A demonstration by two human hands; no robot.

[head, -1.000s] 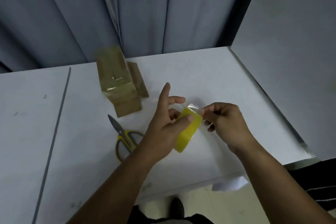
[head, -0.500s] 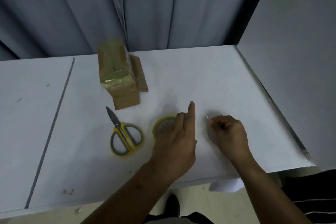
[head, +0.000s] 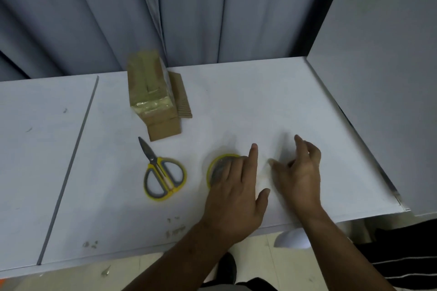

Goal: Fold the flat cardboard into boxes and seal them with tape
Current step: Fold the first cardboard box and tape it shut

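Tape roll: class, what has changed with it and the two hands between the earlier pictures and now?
The left hand brought the tape roll down from mid-air and laid it flat on the table; its fingers rest on it. The right hand released its pinch and opened. Scissors and boxes stayed put.

You have free room on the desk's [head: 260, 101] right side.
Boxes [head: 151, 99], scissors [head: 163, 178] and tape roll [head: 220, 163] block the middle; a wall [head: 378, 78] bounds the right.
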